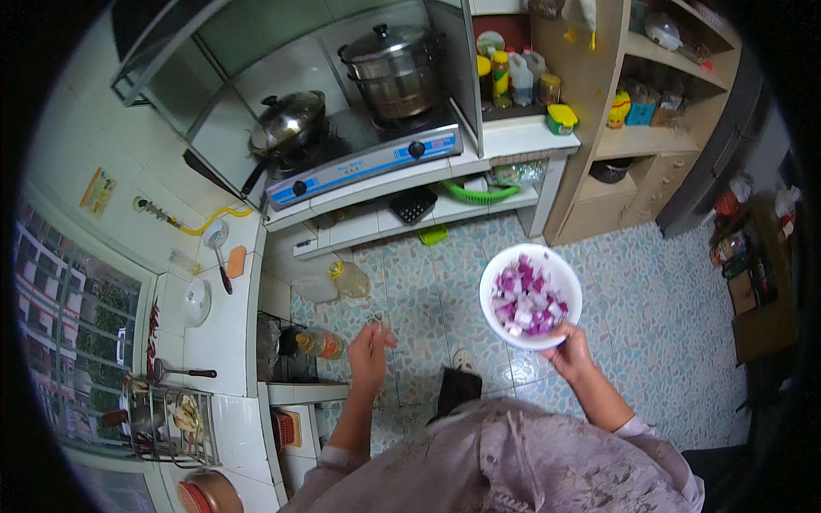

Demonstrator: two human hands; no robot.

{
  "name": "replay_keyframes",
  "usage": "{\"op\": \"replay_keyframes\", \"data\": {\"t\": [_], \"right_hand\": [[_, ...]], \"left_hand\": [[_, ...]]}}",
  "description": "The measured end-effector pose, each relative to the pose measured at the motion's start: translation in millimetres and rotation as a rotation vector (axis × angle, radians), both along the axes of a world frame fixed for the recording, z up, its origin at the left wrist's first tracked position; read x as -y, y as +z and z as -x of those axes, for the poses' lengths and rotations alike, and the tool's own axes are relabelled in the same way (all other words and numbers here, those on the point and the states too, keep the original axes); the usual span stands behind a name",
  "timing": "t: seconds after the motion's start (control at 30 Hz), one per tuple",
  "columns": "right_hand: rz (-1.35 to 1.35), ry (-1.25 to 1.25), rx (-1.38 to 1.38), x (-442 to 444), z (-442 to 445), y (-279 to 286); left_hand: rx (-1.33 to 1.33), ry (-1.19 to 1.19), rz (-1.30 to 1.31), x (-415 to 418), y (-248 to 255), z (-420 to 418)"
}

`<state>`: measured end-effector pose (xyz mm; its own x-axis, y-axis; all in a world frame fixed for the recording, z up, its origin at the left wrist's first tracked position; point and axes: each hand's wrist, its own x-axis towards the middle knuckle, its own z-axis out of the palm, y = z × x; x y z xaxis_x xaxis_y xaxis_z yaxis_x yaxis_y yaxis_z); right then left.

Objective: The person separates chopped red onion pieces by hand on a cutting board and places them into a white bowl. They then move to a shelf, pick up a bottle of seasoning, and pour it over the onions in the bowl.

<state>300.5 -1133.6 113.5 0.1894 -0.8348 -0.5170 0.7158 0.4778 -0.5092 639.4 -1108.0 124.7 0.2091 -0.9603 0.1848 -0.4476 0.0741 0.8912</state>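
My right hand [570,354] grips the near rim of a white bowl [569,272], held out above the floor. Chopped red onion [527,298] in purple and white pieces lies inside it, and the bowl tips slightly toward me. My left hand [371,351] hangs in the air to the left, its fingers curled and blurred. Whether anything small is between those fingers cannot be made out. Below and beside that hand, on the left, is an oil bottle with an orange label [322,344].
Ahead, a two-burner gas stove [365,157] carries a lidded wok [288,122] and a steamer pot [397,74]. A tiled counter [224,333] runs along the left, with a ladle [186,372] on it. Wooden shelves [632,151] stand at right. Jugs [351,280] stand on the floor.
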Motion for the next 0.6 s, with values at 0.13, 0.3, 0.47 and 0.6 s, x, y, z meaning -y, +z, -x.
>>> {"op": "replay_keyframes", "data": {"t": [0.13,0.3,0.47,0.6], "right_hand": [[-0.013,-0.107,-0.028,44.7,-3.7,23.8],[0.026,-0.213,-0.017,103.0,3.4,35.7],[0.006,-0.326,0.004,150.7,34.3,29.2],[-0.036,-0.391,0.033,194.6,76.2,23.0]], "left_hand": [[-0.098,-0.060,-0.064,94.2,-9.0,11.2],[-0.012,-0.244,0.146,196.5,-15.5,41.7],[-0.049,-0.353,0.034,270.9,-7.3,92.7],[-0.065,-0.398,-0.029,328.6,-16.6,136.9]]}}
